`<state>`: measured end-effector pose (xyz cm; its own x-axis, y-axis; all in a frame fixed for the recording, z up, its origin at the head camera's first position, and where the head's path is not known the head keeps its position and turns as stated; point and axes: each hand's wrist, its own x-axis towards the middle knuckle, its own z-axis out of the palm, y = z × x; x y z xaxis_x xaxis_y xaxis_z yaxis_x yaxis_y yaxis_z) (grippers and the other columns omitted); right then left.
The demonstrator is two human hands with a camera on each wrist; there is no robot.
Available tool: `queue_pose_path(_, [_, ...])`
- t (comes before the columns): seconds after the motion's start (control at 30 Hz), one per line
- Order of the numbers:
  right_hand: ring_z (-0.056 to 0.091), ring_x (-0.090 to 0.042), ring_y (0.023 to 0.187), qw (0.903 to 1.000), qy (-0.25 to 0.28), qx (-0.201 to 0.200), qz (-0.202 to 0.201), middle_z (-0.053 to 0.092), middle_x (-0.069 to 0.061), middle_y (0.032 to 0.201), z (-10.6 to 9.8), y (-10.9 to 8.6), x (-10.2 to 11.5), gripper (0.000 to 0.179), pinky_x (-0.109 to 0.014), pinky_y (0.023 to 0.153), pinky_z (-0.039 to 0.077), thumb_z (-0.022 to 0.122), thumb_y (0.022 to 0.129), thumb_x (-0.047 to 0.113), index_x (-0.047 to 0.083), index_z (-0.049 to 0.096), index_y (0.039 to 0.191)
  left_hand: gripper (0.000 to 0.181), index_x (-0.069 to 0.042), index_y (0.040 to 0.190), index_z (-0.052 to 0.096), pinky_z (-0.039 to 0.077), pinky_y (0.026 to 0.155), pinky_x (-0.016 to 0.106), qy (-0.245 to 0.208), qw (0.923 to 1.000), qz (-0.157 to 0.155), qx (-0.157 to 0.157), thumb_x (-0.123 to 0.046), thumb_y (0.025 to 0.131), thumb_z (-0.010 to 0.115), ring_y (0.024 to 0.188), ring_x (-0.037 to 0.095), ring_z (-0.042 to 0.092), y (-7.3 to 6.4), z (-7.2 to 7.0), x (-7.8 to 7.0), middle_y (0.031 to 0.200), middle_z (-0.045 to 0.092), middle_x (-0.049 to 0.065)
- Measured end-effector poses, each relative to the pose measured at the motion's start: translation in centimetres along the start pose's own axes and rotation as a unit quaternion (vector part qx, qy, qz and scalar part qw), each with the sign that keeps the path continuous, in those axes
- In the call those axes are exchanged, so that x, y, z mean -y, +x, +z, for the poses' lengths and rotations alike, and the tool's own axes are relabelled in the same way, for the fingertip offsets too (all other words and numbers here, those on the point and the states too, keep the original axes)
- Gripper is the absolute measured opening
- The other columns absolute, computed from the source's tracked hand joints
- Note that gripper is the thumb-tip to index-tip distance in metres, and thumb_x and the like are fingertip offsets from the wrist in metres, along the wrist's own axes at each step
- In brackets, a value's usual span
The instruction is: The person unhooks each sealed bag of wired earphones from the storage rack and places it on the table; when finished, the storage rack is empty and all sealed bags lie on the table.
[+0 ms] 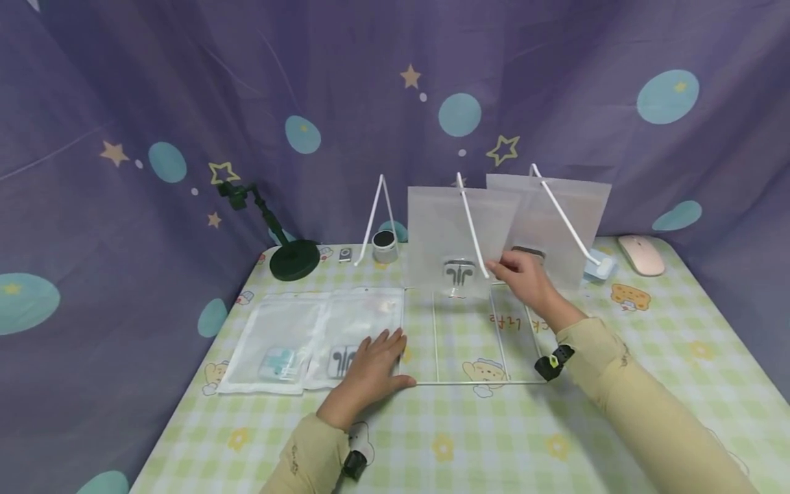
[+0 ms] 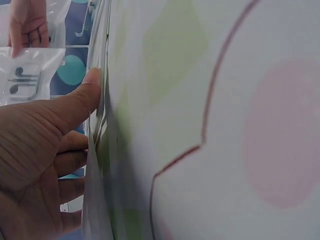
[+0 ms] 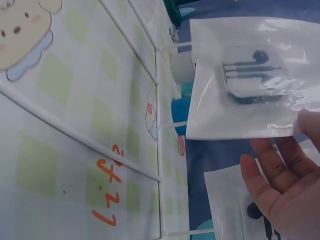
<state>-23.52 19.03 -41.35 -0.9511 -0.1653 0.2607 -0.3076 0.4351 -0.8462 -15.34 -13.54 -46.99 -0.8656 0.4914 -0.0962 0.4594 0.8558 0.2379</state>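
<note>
In the head view we count two flat pouches [image 1: 284,326] on the table [image 1: 444,418] and two hanging from the white rack [image 1: 457,383], the rear pouch [image 1: 549,226] half hiding its contents behind the right hand [image 1: 526,280], while the left hand [image 1: 373,363], fingers spread, rests on one flat pouch. The left wrist view cuts off that right hand for us. In the right wrist view we see its thumb and fingers pinching the front hanging pouch [image 3: 245,117].
</note>
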Motion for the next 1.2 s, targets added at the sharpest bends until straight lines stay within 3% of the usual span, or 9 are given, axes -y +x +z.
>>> queue_pose_path(0.1, [0.058, -0.027, 0.079, 1.0, 0.007, -0.001, 0.002, 0.064, -0.021, 0.09, -0.1, -0.4, 0.0, 0.029, -0.035, 0.071, 0.051, 0.056, 0.101, 0.022, -0.004, 0.068, 0.099, 0.086, -0.005, 0.147, 0.043, 0.023, 0.111, 0.06, -0.001, 1.0, 0.001, -0.001, -0.055, 0.082, 0.07, 0.142, 0.035, 0.029, 0.0, 0.0, 0.0, 0.156, 0.033, 0.012])
queue_pose_path(0.27, [0.064, -0.036, 0.102, 0.9983, 0.046, 0.01, 0.036, 0.065, -0.024, 0.113, -0.3, -1.2, 0.2, 0.033, -0.041, 0.084, 0.056, 0.052, 0.103, 0.022, -0.007, 0.064, 0.115, 0.087, -0.005, 0.147, 0.042, 0.023, 0.111, 0.06, 0.002, 1.0, 0.0, 0.001, -0.055, 0.082, 0.07, 0.142, 0.035, 0.029, 0.0, 0.0, 0.1, 0.156, 0.033, 0.012])
queue_pose_path(0.43, [0.065, -0.028, 0.101, 0.9976, 0.052, 0.013, 0.043, 0.064, -0.024, 0.117, -0.7, -2.0, 0.3, 0.034, -0.038, 0.082, 0.056, 0.052, 0.103, 0.022, -0.006, 0.062, 0.119, 0.087, -0.006, 0.148, 0.041, 0.023, 0.111, 0.06, 0.007, 1.0, 0.001, 0.006, -0.056, 0.083, 0.069, 0.142, 0.035, 0.029, 0.1, 0.1, 0.1, 0.155, 0.033, 0.012])
queue_pose_path(0.6, [0.063, -0.014, 0.083, 0.999, 0.037, 0.014, 0.02, 0.066, -0.022, 0.102, -1.0, -2.9, 0.5, 0.026, -0.032, 0.074, 0.057, 0.053, 0.102, 0.017, -0.006, 0.064, 0.11, 0.087, -0.007, 0.148, 0.041, 0.023, 0.111, 0.06, 0.007, 0.9999, 0.0, 0.008, -0.056, 0.083, 0.068, 0.143, 0.035, 0.028, 0.1, 0.1, 0.1, 0.156, 0.032, 0.011])
queue_pose_path(0.73, [0.06, -0.018, 0.071, 0.9996, 0.021, 0.018, 0.003, 0.064, -0.017, 0.084, -1.4, -3.6, 0.9, 0.022, -0.031, 0.068, 0.055, 0.054, 0.102, 0.015, -0.005, 0.063, 0.097, 0.087, -0.006, 0.148, 0.041, 0.022, 0.111, 0.06, 0.003, 1.0, -0.002, 0.008, -0.056, 0.083, 0.069, 0.143, 0.035, 0.028, 0.0, 0.2, 0.1, 0.156, 0.033, 0.011])
queue_pose_path(1.1, [0.053, -0.017, 0.066, 0.9988, 0.02, 0.045, -0.007, 0.053, -0.009, 0.073, -2.5, -6.0, 1.7, 0.02, -0.031, 0.071, 0.055, 0.053, 0.102, 0.014, -0.001, 0.061, 0.091, 0.086, -0.006, 0.148, 0.042, 0.022, 0.111, 0.06, 0.004, 1.0, -0.004, 0.008, -0.055, 0.082, 0.07, 0.143, 0.035, 0.028, 0.0, 0.0, 0.0, 0.156, 0.032, 0.011])
queue_pose_path(1.2, [0.049, -0.016, 0.061, 0.9984, 0.027, 0.047, -0.015, 0.049, -0.007, 0.07, -2.7, -6.8, 1.9, 0.02, -0.028, 0.064, 0.051, 0.053, 0.102, 0.013, 0.001, 0.06, 0.088, 0.086, -0.006, 0.148, 0.042, 0.022, 0.111, 0.06, 0.004, 1.0, -0.003, 0.007, -0.055, 0.082, 0.07, 0.143, 0.035, 0.028, 0.0, -0.1, 0.0, 0.156, 0.032, 0.011])
